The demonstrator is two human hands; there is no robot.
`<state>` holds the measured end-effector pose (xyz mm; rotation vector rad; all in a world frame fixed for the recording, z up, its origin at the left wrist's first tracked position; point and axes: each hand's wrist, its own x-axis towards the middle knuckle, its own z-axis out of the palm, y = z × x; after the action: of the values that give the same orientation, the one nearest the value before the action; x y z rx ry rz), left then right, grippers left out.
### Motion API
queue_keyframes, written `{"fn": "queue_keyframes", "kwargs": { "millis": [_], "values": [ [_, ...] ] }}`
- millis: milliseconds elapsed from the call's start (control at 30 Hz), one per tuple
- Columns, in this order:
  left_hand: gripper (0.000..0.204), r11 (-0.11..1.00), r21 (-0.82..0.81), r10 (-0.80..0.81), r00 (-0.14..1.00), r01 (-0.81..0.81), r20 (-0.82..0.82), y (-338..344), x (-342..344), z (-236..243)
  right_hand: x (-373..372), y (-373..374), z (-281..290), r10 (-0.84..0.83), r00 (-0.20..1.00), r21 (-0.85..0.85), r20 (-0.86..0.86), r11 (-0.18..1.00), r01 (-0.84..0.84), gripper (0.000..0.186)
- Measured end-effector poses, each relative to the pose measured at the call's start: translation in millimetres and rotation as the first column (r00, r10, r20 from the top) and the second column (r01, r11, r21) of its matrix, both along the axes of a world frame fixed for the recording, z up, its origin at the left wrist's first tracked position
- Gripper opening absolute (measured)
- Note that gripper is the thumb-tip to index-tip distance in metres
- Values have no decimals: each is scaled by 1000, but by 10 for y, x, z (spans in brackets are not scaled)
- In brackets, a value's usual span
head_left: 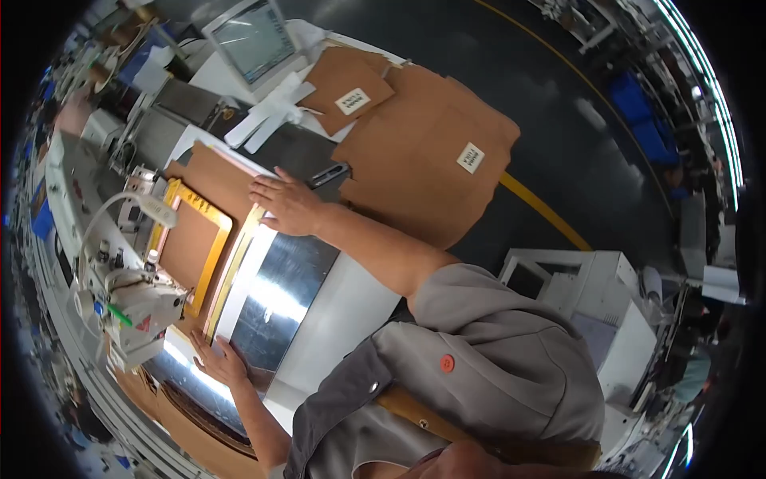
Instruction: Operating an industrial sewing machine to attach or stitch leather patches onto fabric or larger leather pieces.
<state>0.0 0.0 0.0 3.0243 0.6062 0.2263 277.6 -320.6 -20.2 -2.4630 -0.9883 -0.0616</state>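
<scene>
A brown fabric panel [214,177] lies under a sewing machine [148,315] with a yellow rectangular frame [209,275] resting on it. Along the panel's near edge runs a long pale strip [233,297] with a yellowish border. My right hand [286,203] lies flat at the far end of this edge, fingers spread. At the strip's other end, beside the machine head, my left hand [219,363] rests with fingers stretched out. Neither hand grips anything that I can see. A shiny metal plate [283,299] lies beside the strip.
Stacked brown fabric pieces [431,152] with white labels hang over the table's far right side. A dark snipper-like tool [329,174] lies near my right hand. White strips [267,120] and a screen [254,44] are behind. A white cabinet [610,307] stands at right.
</scene>
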Motion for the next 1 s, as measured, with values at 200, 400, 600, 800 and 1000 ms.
{"fn": "queue_keyframes", "kwargs": {
  "millis": [200,400,600,800,1000],
  "values": [
    [59,994,32,-106,994,105,18,-112,5,-154,12,-131,-216,62,983,35,171,997,-69,62],
    [61,994,53,-94,995,95,-32,-120,27,-140,-8,-147,-162,41,991,-42,127,998,-36,57],
    [61,995,78,-49,996,55,-67,-124,19,-159,-22,-176,-135,39,994,-43,107,998,-34,57],
    [57,1000,4,24,1000,-24,-3,-201,-99,-127,-19,-134,-118,80,991,-49,104,996,-75,47],
    [59,990,9,144,989,-144,-19,-393,-43,-40,-88,-363,234,-23,989,51,144,999,16,55]
  ]
}}
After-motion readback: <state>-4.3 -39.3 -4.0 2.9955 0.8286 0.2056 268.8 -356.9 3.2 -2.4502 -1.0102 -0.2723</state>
